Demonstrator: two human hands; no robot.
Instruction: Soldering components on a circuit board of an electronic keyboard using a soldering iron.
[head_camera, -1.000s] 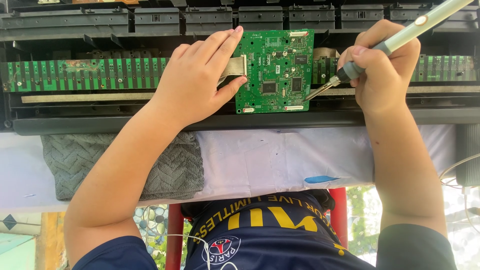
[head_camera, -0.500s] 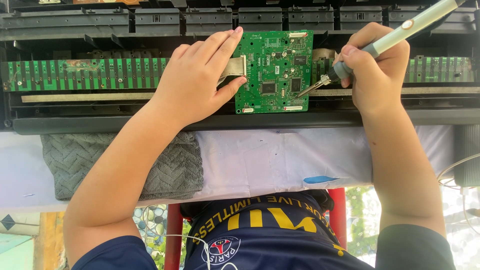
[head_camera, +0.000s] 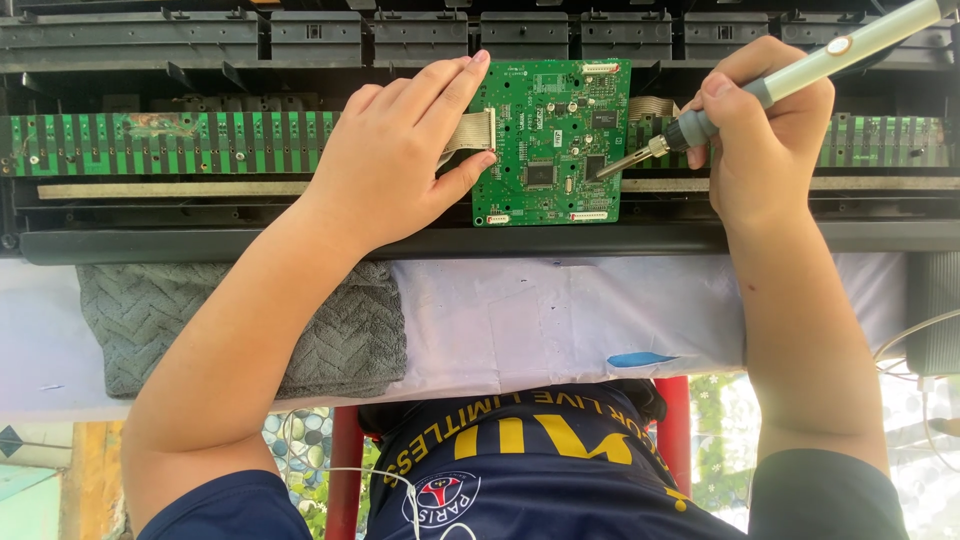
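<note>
A small green circuit board (head_camera: 550, 140) lies over the open inside of a black keyboard chassis (head_camera: 400, 240). My left hand (head_camera: 395, 150) pinches the board's left edge, thumb below and fingers above, beside a grey ribbon cable (head_camera: 470, 130). My right hand (head_camera: 770, 140) grips a soldering iron (head_camera: 800, 65) with a pale green handle like a pen. Its metal tip (head_camera: 603, 174) touches the board near the right edge.
A long green contact strip (head_camera: 170, 145) runs across the chassis on both sides of the board. A grey knitted cloth (head_camera: 330, 340) and a white sheet (head_camera: 560, 320) lie in front of the chassis. White cables (head_camera: 915, 340) hang at the right edge.
The soldering iron tip has crept slightly up and left along the board's right side. My left hand and the board have stayed still.
</note>
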